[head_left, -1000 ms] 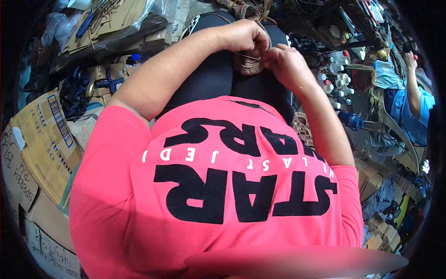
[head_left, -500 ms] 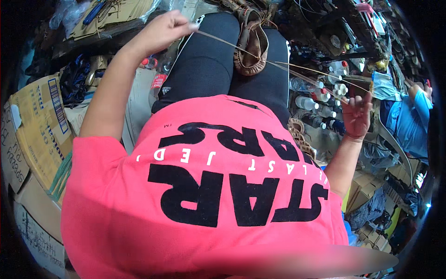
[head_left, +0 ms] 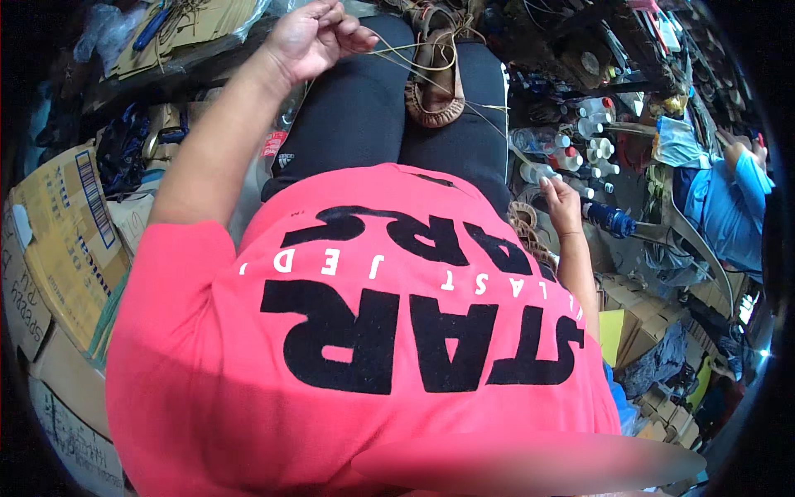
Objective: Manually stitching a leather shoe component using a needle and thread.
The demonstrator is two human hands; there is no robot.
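Observation:
A brown leather shoe (head_left: 436,113) with a gathered toe seam lies between my thighs, toe toward me. Loose tan thread (head_left: 451,65) loops over its opening and trails off both ways. My left hand (head_left: 315,40) is raised at the upper left, fingers curled, with thread running from its fingertips to the shoe. To the right of my thigh, my right hand (head_left: 563,205) is closed in a pinch at the end of the other thread line. Whether a needle is in either hand is too small to tell.
Several plastic bottles (head_left: 592,124) stand right of my leg. Another brown shoe (head_left: 523,217) lies beside my right hip. Cardboard boxes (head_left: 70,236) are stacked on the left. At the far right sits another person in a blue sleeve (head_left: 737,203). Cluttered shelving runs along the upper right.
My right hand has come in from the far right toward my thigh. My left hand has turned and its fingers have loosened. The thread, formerly taut, now hangs in slack loops over the shoe.

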